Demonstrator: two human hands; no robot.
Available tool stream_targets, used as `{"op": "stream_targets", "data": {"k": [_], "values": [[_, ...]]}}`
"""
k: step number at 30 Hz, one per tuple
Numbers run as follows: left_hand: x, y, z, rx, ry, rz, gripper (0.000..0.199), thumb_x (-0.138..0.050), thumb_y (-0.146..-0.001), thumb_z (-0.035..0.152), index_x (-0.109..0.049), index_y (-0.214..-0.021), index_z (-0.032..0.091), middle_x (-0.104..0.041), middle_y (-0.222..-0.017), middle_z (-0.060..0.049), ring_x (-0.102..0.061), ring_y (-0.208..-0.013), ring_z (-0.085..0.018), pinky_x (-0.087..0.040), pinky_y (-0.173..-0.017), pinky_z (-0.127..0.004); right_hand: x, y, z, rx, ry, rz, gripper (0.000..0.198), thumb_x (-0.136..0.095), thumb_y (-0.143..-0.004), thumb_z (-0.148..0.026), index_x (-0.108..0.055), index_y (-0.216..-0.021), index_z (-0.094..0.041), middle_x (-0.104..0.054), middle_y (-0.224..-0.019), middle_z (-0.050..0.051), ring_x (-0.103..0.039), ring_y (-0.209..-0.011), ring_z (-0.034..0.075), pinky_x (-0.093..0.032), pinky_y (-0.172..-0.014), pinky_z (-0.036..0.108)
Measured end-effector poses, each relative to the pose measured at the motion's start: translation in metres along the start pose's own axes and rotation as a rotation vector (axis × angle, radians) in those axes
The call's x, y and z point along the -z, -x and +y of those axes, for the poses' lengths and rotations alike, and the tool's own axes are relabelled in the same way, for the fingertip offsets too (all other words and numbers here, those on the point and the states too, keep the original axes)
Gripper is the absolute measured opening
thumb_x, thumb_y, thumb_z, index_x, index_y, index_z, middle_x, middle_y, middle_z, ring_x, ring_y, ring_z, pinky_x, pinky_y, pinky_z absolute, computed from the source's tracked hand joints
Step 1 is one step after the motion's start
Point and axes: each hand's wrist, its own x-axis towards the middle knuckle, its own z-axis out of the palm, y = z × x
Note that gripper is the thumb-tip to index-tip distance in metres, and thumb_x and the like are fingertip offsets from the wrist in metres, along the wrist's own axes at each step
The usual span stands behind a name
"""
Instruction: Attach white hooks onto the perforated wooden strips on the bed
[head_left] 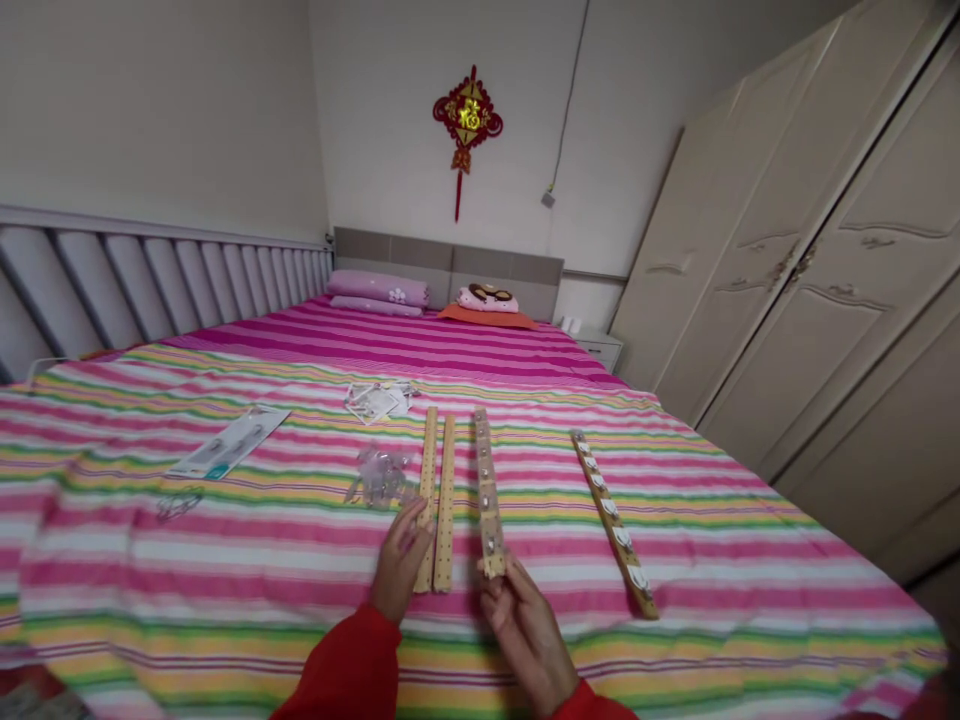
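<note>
My right hand [525, 620] pinches the near end of a narrow wooden strip [486, 485] with a row of small metal pieces along it. Its far end points away from me, and I cannot tell if it rests on the bed. Over the left one of two bare perforated wooden strips lies my left hand [401, 560], fingers apart, fingertips at the strip's edge. The other perforated strip [445, 500] lies just beside it. Off to the right is a strip with white round pieces [611, 510]. Just beyond my left hand sits a crumpled clear plastic bag [382, 475].
A striped sheet [262, 590] covers the bed. On it lie a flat clear package [232, 442], a thin wire-like loop [178, 503] and a pile of white-edged pieces [379, 402]. A slatted rail [150, 270] borders the left; a wardrobe [795, 290] stands right.
</note>
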Motion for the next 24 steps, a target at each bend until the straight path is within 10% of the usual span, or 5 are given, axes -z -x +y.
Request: {"op": "stream_targets", "data": {"k": [6,24], "values": [[-0.02,0.007,0.024,0.068,0.232,-0.138,0.101,-0.078,-0.061,0.03,-0.021,-0.145,0.028,-0.035,-0.148,-0.012,-0.038,-0.132,-0.026,-0.043,-0.1,-0.035,-0.036,-0.025,0.04,0.002,0.116,-0.095,0.02,-0.079,-0.063,-0.024,-0.064,-0.075,-0.017,-0.063,-0.069,-0.001,-0.054,-0.06,0.011,-0.043,-0.055,0.019],[0.001,-0.059,0.006,0.084,0.214,0.18,0.051,-0.061,-0.079,0.036,-0.051,-0.127,0.021,-0.047,-0.139,-0.012,-0.042,-0.13,-0.021,-0.035,-0.107,-0.035,-0.056,-0.041,0.066,-0.058,0.241,-0.092,0.023,-0.08,-0.062,-0.026,-0.061,-0.072,-0.017,-0.053,-0.059,-0.005,-0.042,-0.047,0.006,-0.033,-0.045,0.018]]}}
